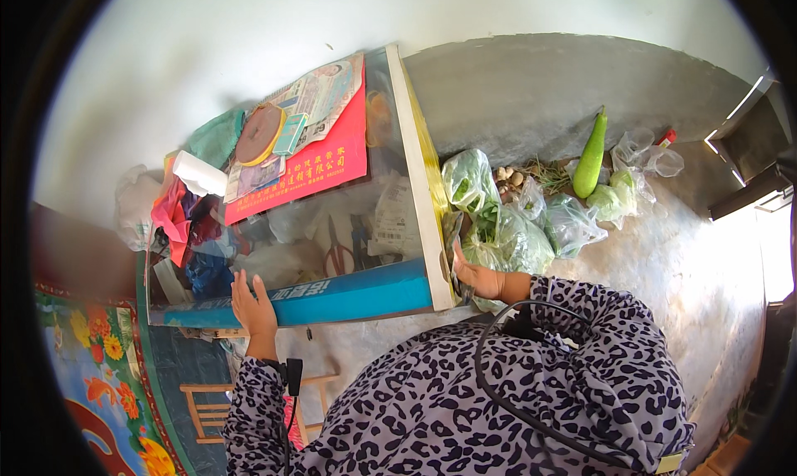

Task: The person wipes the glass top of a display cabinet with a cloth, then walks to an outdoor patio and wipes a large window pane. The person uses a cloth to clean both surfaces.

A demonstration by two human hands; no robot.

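A glass-topped display case (299, 205) with a blue front panel (367, 292) stands before me. My left hand (254, 308) rests against the panel's upper edge, thumb apart from the fingers and nothing in it. At the case's right end, my right hand (478, 280) grips a thin greyish sheet-like item (456, 265) beside the pale end frame (423, 183). What that item is I cannot tell. Under the glass lie red-handled scissors (338, 258), a dark-handled tool (360, 239) and plastic bags.
On the glass lie a red printed sheet (330, 164), newspapers, a round brown-topped tin (258, 133), a small teal box (291, 134) and a white roll (199, 174). Bagged greens (507, 236) and a long green gourd (589, 158) sit right. A wooden chair (208, 410) stands below left.
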